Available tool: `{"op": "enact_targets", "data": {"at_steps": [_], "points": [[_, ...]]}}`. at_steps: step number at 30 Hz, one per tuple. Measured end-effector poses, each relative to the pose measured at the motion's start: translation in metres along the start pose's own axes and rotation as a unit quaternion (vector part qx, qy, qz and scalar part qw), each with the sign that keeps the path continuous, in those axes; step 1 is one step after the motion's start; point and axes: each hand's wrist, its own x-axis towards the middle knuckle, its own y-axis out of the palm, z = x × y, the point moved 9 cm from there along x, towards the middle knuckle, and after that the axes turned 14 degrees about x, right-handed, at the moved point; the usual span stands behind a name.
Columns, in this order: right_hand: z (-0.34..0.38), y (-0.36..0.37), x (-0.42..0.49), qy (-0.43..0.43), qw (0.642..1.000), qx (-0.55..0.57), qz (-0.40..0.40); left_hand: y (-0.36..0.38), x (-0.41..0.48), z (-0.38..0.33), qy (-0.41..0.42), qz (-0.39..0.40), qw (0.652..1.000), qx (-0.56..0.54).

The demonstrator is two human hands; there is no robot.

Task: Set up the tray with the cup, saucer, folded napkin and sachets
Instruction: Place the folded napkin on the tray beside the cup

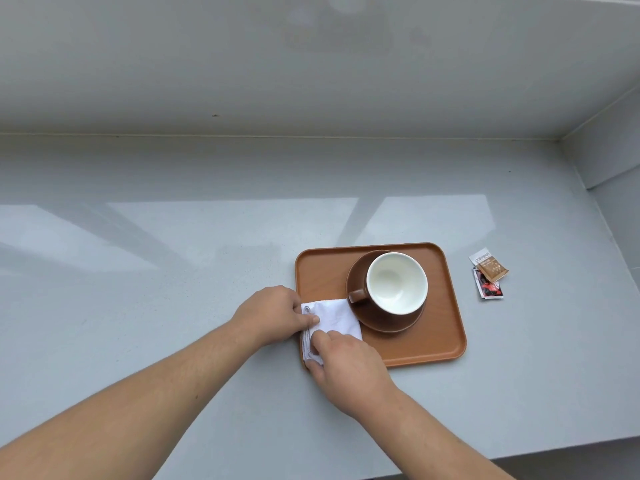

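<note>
An orange-brown tray (440,341) lies on the grey counter. On it stands a brown saucer (381,325) with a brown cup (396,283), white inside, handle pointing left. A folded white napkin (334,317) rests on the tray's left part, beside the saucer. My left hand (277,311) pinches the napkin's left edge with thumb and fingers. My right hand (343,367) grips its near left corner. Two sachets lie on the counter to the right of the tray: a tan one (489,265) overlapping a red and black one (489,289).
The grey counter (173,271) runs to a back wall and a right side wall (609,157). Its front edge (554,448) passes close at the lower right.
</note>
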Motion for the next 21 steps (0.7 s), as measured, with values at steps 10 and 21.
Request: {"op": "enact_targets", "data": {"at_steps": [10, 21], "points": [[-0.014, -0.014, -0.007, 0.013, 0.999, 0.039, -0.016, -0.007, -0.002, 0.000, -0.040, -0.019, 0.999, 0.027], [-0.045, -0.048, -0.024, 0.059, 0.990, 0.100, -0.084, -0.033, -0.006, -0.023, -0.038, -0.073, 0.993, 0.090]]}}
